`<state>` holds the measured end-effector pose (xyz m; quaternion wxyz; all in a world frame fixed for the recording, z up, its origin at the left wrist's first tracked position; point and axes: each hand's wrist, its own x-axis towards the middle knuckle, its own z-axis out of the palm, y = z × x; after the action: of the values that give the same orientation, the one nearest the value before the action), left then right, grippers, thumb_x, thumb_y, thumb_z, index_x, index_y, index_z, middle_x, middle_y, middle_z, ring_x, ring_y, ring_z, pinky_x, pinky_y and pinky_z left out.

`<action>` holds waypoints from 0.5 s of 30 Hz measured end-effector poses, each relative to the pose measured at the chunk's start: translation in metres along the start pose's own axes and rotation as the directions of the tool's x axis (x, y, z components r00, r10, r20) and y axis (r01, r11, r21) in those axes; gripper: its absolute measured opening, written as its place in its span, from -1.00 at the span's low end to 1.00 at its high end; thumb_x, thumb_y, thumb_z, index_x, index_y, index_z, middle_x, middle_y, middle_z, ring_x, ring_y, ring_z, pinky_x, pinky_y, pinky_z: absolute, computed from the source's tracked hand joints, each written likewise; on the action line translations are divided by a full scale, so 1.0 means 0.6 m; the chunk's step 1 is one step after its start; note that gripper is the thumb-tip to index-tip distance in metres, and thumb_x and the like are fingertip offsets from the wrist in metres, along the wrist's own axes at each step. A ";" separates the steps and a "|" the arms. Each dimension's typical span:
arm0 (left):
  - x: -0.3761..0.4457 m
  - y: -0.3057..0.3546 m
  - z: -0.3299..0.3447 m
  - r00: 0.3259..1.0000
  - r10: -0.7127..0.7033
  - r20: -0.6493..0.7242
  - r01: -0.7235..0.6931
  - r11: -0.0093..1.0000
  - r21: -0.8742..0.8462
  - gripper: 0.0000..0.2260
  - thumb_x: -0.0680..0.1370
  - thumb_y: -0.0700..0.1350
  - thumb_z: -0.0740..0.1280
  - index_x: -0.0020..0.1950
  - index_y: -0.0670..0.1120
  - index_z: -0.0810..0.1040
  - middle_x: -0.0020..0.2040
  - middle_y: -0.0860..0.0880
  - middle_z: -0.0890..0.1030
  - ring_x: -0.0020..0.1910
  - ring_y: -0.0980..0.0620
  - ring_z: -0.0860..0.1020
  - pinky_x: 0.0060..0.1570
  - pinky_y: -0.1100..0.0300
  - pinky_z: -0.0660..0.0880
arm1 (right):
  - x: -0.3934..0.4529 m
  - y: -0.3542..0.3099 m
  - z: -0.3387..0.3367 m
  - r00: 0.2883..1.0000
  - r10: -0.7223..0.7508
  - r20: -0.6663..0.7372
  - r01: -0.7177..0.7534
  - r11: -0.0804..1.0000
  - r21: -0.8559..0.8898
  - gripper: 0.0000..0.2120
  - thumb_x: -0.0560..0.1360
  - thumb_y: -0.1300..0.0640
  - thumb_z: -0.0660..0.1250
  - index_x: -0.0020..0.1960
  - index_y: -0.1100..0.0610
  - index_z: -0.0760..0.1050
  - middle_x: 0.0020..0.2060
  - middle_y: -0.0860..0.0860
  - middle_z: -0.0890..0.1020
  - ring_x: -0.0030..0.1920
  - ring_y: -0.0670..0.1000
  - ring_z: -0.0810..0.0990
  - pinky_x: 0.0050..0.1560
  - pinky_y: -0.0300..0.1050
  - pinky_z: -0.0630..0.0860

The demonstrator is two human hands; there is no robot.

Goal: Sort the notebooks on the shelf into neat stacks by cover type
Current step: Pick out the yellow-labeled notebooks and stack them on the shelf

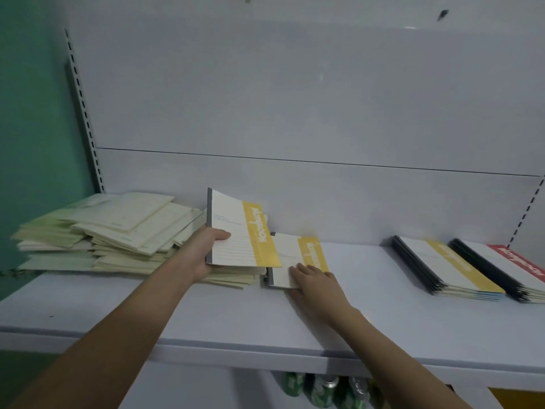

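Notebooks lie in several groups along a white shelf [383, 329], seen from the head camera, the only view. At the left end a loose, untidy pile of pale green notebooks [106, 231] spreads out, the covers fanned at different angles.

The left hand [203, 252] grips a yellow-banded notebook [239, 231] by its grey spine edge, thumb curled over the cover and fingers underneath, and holds it tilted, raised above the right edge of the pale pile.

Just beside it, partly under its lower right corner, a second yellow-banded notebook [298, 258] lies flat on the shelf. The right hand [315, 281] rests on that notebook's near corner with its fingers laid fairly straight across the cover; whether the thumb hooks under the edge cannot be told.

Well apart to the right sits a neat stack of notebooks with dark spines and a yellow-banded cover on top [445, 267]. Touching or just beside it, at the right edge of the picture, is another neat stack topped by a red-banded cover [513, 264].

Below the shelf edge, green drink cans [321, 388] show in the shadow.
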<state>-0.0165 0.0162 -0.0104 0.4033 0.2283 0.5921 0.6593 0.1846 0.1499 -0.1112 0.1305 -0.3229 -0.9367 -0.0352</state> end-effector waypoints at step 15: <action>-0.007 -0.015 0.005 0.993 0.055 0.104 -0.057 0.998 0.019 -0.63 0.61 -0.32 0.18 0.34 0.02 0.42 0.14 -0.09 0.62 0.07 -0.13 0.59 -0.12 0.01 0.56 | -0.008 0.007 -0.073 0.799 0.471 -0.374 -0.171 0.774 0.610 -0.83 0.65 0.10 0.11 -0.08 -0.01 0.41 -0.43 -0.07 0.47 -0.36 0.08 0.44 -0.40 -0.13 0.27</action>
<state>-0.0096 0.0146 -0.0176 0.4123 0.2830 0.5710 0.6510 0.2007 0.1438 -0.0704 0.4625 -0.4118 -0.7656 0.1739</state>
